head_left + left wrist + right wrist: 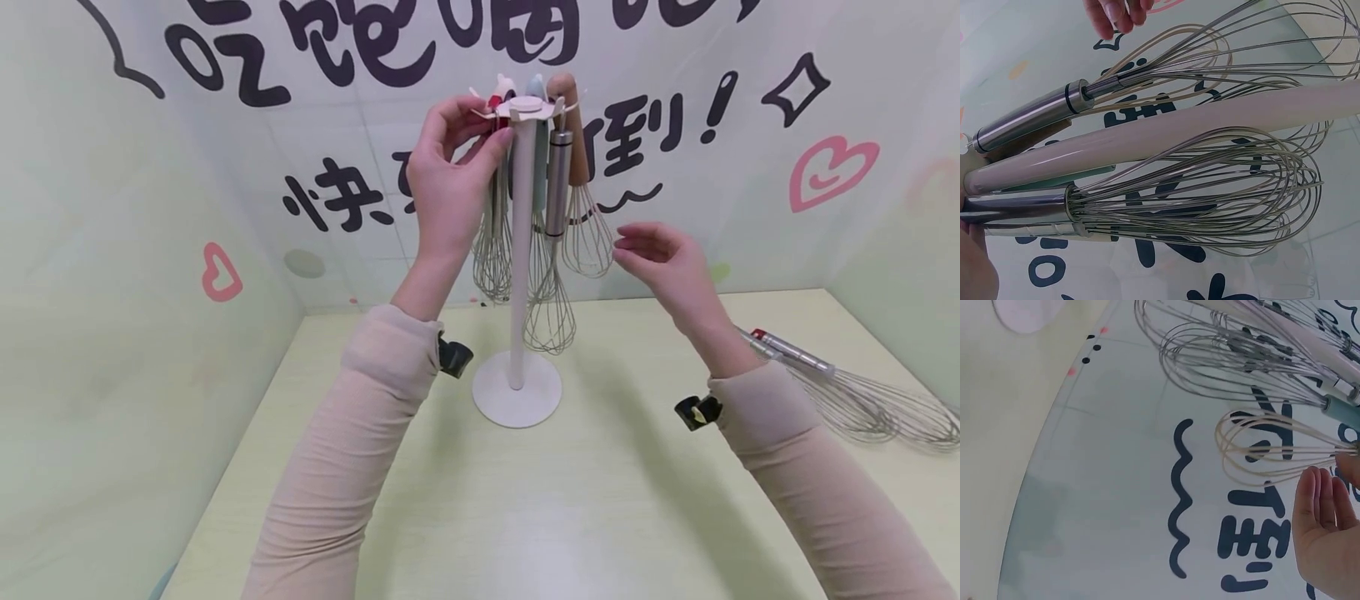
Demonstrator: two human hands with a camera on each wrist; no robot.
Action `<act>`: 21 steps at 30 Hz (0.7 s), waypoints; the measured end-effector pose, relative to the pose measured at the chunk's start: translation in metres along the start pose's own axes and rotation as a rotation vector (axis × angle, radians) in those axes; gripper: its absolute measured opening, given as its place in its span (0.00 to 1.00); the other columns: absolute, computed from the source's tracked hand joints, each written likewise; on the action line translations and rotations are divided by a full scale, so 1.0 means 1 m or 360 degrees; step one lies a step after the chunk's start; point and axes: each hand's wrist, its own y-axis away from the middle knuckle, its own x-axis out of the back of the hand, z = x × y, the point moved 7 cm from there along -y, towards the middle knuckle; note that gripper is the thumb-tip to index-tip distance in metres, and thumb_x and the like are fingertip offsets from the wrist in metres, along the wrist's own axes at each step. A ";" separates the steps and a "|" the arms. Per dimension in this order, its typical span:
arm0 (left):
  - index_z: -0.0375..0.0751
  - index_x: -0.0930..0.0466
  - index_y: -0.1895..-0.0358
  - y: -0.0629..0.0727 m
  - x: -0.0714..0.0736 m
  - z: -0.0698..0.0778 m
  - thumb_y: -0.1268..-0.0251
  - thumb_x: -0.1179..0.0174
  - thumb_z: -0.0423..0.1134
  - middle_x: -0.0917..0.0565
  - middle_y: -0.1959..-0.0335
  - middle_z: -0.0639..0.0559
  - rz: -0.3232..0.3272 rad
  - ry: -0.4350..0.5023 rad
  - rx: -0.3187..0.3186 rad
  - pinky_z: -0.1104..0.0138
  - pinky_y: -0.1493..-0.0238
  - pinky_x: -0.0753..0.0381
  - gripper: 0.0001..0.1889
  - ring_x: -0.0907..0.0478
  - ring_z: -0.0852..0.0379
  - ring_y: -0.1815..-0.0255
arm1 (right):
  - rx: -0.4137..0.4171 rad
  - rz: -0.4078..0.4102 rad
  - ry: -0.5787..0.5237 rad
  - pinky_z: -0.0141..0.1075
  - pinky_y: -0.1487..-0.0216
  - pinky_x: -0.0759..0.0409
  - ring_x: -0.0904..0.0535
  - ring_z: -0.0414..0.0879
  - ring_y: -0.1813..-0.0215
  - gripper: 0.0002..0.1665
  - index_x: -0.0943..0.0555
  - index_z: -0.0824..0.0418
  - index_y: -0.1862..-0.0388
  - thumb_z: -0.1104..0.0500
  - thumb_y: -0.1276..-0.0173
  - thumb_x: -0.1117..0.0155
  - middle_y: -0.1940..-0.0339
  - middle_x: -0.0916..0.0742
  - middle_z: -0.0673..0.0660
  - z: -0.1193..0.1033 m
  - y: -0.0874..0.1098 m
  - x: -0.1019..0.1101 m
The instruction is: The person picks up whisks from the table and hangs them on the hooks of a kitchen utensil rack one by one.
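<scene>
A white stand [522, 250] with a round base carries several whisks on hooks at its top. High on its left side my left hand [456, 167] pinches the top of a steel-handled whisk [1019, 206] with a red end, close to the hooks. Around the pole hang another steel-handled whisk [557, 179], a teal-handled whisk [539, 171] and a wooden-handled whisk [579, 158]. My right hand [667, 262] floats in the air to the right of the hanging wires, fingers loosely bent, holding nothing. In the right wrist view its fingers overlap the wooden-handled whisk's beige wires [1254, 450].
On the table [510, 508], at the right, lie more steel whisks [862, 392], one with a red end, partly behind my right forearm. Behind the stand rises a pale backdrop [360, 275] printed with black lettering, with side panels at left and right.
</scene>
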 end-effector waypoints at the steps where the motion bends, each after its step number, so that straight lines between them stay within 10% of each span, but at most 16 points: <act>1: 0.25 0.27 0.50 0.000 0.000 0.000 0.47 0.35 0.22 0.21 0.55 0.42 -0.0001 -0.0001 -0.0001 0.70 0.45 0.17 0.19 0.20 0.54 0.54 | -0.0016 0.0010 0.0021 0.14 0.52 0.22 0.22 0.28 0.56 0.19 0.25 0.63 0.43 0.61 0.32 0.38 0.62 0.18 0.35 0.004 0.001 0.005; 21: 0.25 0.27 0.49 0.001 -0.002 0.002 0.46 0.36 0.23 0.21 0.52 0.39 -0.0008 -0.0018 0.0025 0.72 0.44 0.17 0.19 0.20 0.52 0.51 | -0.0347 0.0074 0.0566 0.08 0.64 0.28 0.30 0.14 0.65 0.30 0.31 0.67 0.36 0.50 0.29 0.43 0.72 0.26 0.19 0.103 0.021 0.104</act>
